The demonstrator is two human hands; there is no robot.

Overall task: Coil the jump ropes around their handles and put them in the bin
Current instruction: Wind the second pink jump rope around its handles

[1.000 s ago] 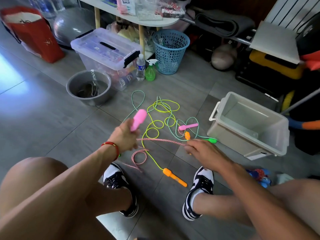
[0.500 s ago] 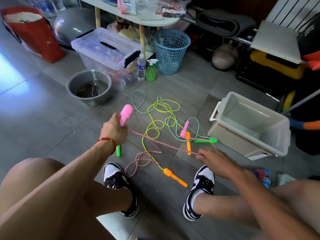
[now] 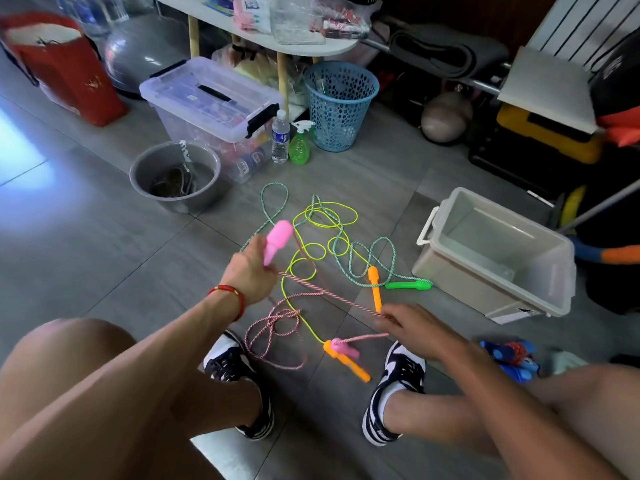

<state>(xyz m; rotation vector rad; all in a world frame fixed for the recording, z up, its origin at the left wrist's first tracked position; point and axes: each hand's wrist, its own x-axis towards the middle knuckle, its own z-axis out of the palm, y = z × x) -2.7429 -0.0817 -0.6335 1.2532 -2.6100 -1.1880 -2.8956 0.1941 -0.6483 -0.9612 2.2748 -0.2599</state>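
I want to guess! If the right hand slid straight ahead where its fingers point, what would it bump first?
Probably the orange handle just past the right hand; depth is hard to judge.

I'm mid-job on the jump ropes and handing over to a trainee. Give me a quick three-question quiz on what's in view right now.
1. True or false: the beige bin already holds a coiled rope.
2. Which handle does the left hand hold? A) the green handle B) the pink handle C) an orange handle
3. Fill in: the right hand pinches the pink-and-white ____, stretched between both hands.

Key
1. False: the bin looks empty.
2. B.
3. Rope.
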